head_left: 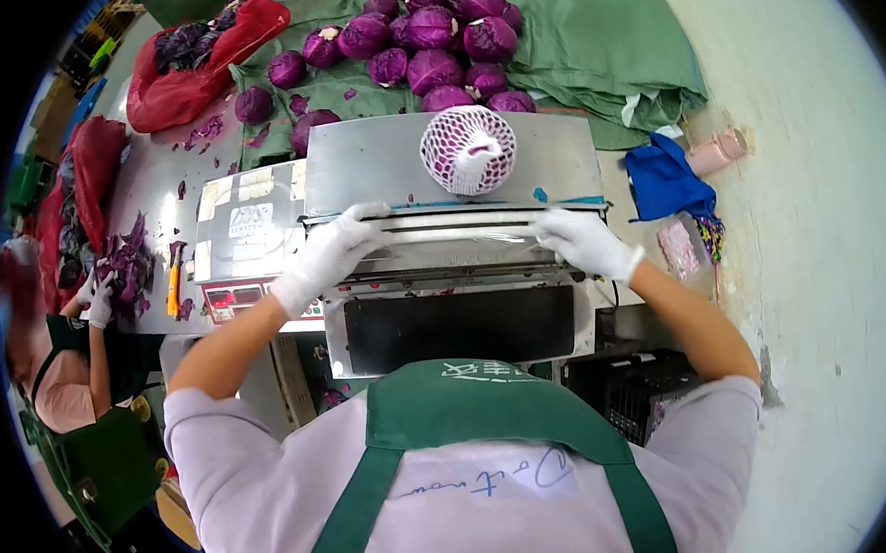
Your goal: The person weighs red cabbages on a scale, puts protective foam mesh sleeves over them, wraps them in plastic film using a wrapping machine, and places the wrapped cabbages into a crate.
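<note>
My left hand [336, 250], in a white glove, is closed at the left end of a strip of clear plastic film [461, 234] on the wrapping machine [357, 166]. At the right end of the strip my right hand [587, 243], also gloved, pinches the film. Between my hands the film runs level, with a few shiny creases. Just beyond it, a red cabbage in a white foam net [469, 151] rests on the machine's metal top. A dark flat plate [461, 328] lies on the side nearest me.
Bare red cabbages [433, 29] pile up on green cloth behind the machine. Left are a scale [250, 226], an orange-handled knife [174, 281] and red net sacks [168, 91]. A co-worker [72, 366] handles purple leaves there. A blue cloth [668, 180] and pink bottle [717, 152] lie right.
</note>
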The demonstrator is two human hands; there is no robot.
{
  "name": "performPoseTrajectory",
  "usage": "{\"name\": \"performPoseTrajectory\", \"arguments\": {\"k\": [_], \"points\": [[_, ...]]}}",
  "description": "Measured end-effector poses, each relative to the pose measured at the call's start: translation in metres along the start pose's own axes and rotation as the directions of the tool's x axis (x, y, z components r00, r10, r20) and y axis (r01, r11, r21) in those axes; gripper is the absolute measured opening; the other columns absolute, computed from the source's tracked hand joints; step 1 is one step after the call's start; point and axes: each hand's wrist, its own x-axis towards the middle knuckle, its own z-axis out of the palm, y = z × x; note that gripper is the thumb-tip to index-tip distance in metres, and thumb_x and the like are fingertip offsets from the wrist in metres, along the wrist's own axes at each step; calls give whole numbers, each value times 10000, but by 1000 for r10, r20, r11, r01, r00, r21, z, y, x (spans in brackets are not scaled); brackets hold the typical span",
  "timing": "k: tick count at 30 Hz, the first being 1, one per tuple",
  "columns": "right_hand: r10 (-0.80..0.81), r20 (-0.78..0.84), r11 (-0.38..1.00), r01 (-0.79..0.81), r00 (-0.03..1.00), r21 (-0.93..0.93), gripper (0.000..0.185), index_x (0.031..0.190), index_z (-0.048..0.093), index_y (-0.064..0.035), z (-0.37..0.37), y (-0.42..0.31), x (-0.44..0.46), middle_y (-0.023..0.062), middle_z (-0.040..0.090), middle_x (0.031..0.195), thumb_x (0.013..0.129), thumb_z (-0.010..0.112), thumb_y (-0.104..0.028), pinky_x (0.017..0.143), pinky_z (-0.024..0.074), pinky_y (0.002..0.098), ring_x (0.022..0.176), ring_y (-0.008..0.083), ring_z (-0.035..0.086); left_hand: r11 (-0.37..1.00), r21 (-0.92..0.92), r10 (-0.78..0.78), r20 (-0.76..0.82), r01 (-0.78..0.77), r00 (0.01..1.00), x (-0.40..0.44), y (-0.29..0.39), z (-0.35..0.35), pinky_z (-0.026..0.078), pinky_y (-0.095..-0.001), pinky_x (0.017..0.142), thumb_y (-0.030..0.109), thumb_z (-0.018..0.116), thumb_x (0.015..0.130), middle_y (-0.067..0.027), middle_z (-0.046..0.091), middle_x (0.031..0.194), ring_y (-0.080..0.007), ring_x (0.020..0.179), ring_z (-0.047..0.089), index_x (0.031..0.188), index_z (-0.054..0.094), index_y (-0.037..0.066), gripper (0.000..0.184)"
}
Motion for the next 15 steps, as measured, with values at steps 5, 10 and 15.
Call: {"name": "performPoseTrajectory", "arguments": {"k": [5, 10, 15], "points": [[167, -143, 830, -60, 976, 555, 100, 846, 508, -14, -72, -65, -13, 90, 633, 825, 940, 542, -14, 649, 535, 270, 699, 146, 656, 407, -825, -568, 107, 392, 816, 16, 56, -80, 559, -291, 754, 130, 473, 1005, -193, 659, 1122, -218, 921, 689, 934, 529, 21, 142], [-540, -462, 774, 201, 704, -600, 337, 1204, 543, -50, -102, 1, 71, 151, 653, 1094, 871, 544, 6, 830, 545, 304, 971, 234, 674, 851, -517, -279, -297, 93, 913, 111, 20, -70, 313, -383, 1128, 152, 715, 843, -214, 441, 1417, -270, 1318, 441, 1382, 401, 6, 641], [-399, -223, 891, 319, 890, -322, 1029, 1491, 223, -51, -27, 41, 126, 231, 350, 1455, 700, 824, -320, 1054, 407, 404, 1249, 382, 477, 905, -416, -108, -17, 92, 994, 144, -16, 10, 303, -344, 1126, 243, 866, 655, -188, 389, 1469, -264, 1334, 413, 1476, 265, 21, 1041]]}}
